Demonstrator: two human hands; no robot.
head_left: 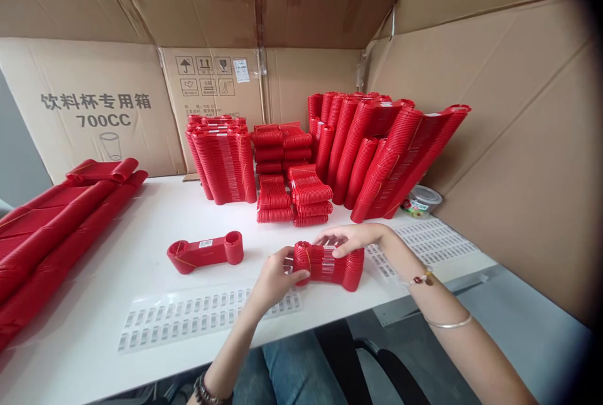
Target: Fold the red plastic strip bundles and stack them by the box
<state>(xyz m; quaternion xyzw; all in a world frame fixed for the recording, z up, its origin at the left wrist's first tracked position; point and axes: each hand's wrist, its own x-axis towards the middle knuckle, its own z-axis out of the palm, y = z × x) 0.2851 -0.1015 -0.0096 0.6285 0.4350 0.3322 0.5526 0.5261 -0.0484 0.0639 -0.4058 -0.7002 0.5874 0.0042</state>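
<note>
In front of me on the white table stands a bundle of stacked red plastic pieces (327, 270), ribbed, with two round ends, a flat middle and small white labels. My left hand (277, 276) is closed round its left end, thumb across the front. Over its top reaches my right hand (351, 240), with the thumb near the upper label and the fingers partly hidden behind the bundle. To the left lies a shorter red plastic piece or stack (206, 252), with a white label and a rubber band.
Label sheets (179, 320) lie at the front and under my right arm (426, 242). Tall red stacks (223, 166) and smaller bundles (311, 194) stand behind. Long red stacks (56, 229) lie at left. A lidded tub (421, 199) sits near the cardboard wall (499, 141).
</note>
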